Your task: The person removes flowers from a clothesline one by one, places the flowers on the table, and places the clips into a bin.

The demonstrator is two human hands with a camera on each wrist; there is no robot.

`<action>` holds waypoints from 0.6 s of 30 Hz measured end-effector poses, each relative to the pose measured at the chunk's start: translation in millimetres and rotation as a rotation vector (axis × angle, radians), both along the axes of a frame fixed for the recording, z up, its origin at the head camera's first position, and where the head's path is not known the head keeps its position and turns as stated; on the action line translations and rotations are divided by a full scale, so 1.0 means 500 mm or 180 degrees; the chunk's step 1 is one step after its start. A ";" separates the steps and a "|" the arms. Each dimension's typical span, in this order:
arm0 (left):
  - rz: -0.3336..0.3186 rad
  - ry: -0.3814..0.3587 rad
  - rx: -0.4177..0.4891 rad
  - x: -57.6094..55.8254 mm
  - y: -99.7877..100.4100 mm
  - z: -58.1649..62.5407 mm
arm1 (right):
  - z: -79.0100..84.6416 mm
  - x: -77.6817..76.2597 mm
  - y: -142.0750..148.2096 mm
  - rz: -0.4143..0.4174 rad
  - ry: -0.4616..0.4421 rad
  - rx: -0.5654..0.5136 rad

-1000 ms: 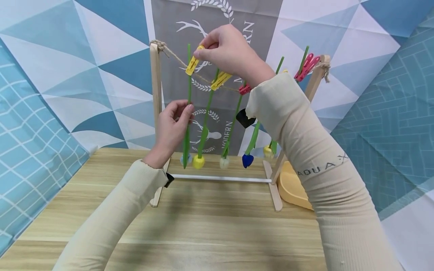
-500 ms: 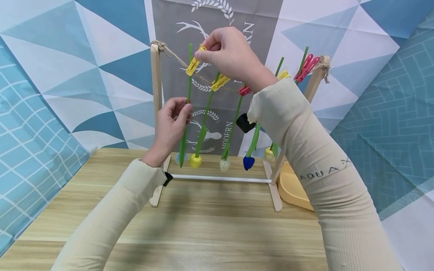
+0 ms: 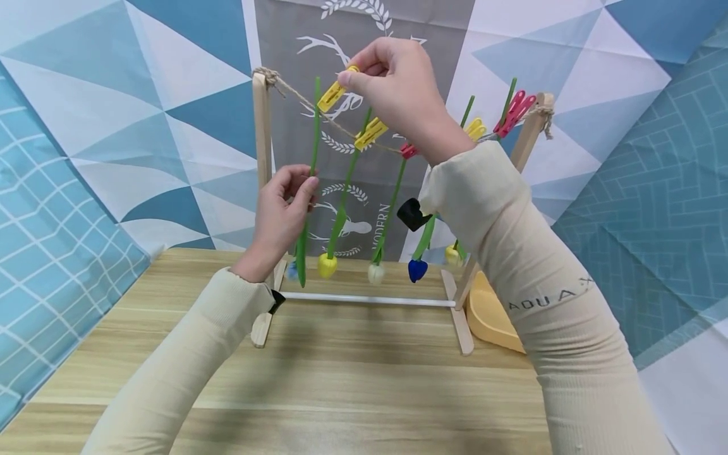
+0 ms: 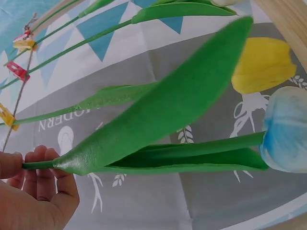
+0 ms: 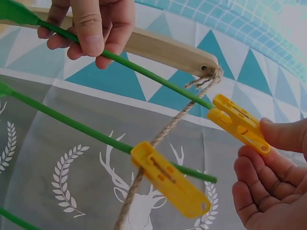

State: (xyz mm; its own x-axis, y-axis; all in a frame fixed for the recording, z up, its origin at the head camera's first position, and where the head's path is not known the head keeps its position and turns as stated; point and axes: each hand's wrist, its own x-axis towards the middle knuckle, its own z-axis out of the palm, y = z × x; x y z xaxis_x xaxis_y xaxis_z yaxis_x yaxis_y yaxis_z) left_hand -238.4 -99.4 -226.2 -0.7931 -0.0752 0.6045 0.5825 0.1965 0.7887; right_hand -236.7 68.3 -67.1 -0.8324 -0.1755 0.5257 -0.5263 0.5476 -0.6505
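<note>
left hand point(image 3: 283, 205) pinches the leftmost, blue-white tulip's stem point(image 5: 158, 81); right hand point(image 3: 402, 91) pinches a yellow clothespin point(image 5: 237, 125), apparently touching that stem.

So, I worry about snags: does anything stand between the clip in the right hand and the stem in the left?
Nothing visible does: the held clip is right at the stem; the next yellow clip sits off to one side on the rope.

The rope point(image 5: 175, 121) is tan, with yellow and red pegs point(image 5: 172, 182) along it. Stems point(image 5: 148, 74) are green; tulips point(image 4: 290, 132) below the rope are yellow, cream, deep blue and blue-white. The cloth point(image 3: 443, 25) behind the rope bears white deer point(image 5: 143, 210) on grey, beside blue-and-white triangles point(image 3: 218, 142).
</note>
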 end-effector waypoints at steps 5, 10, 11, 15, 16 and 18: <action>0.0110 -0.0006 -0.0157 0.005 -0.009 -0.006 | -0.009 0.009 0.020 0.0014 0.0052 -0.0235; 0.0186 0.0036 -0.0361 0.010 -0.016 -0.013 | -0.024 0.016 0.051 0.0084 -0.0070 -0.0521; 0.0204 0.0044 -0.0408 0.011 -0.018 -0.014 | -0.028 0.019 0.057 0.0102 -0.0107 -0.0585; 0.0319 0.0091 -0.0668 0.018 -0.022 -0.017 | -0.042 0.032 0.081 0.0157 -0.0206 -0.0788; 0.0344 0.0114 -0.0734 0.019 -0.023 -0.017 | -0.045 0.036 0.087 0.0177 -0.0210 -0.0812; 0.0403 0.0160 -0.0902 0.024 -0.025 -0.018 | -0.051 0.042 0.096 0.0200 -0.0210 -0.0845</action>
State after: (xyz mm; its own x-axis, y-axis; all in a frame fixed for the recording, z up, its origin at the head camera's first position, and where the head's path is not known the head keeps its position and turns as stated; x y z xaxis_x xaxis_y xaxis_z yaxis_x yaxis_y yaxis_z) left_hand -226.6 -111.7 -235.4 -0.7567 0.0056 0.6538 0.5763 0.4780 0.6629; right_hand -215.5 116.0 -92.5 -0.8582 -0.0912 0.5052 -0.5056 0.3211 -0.8008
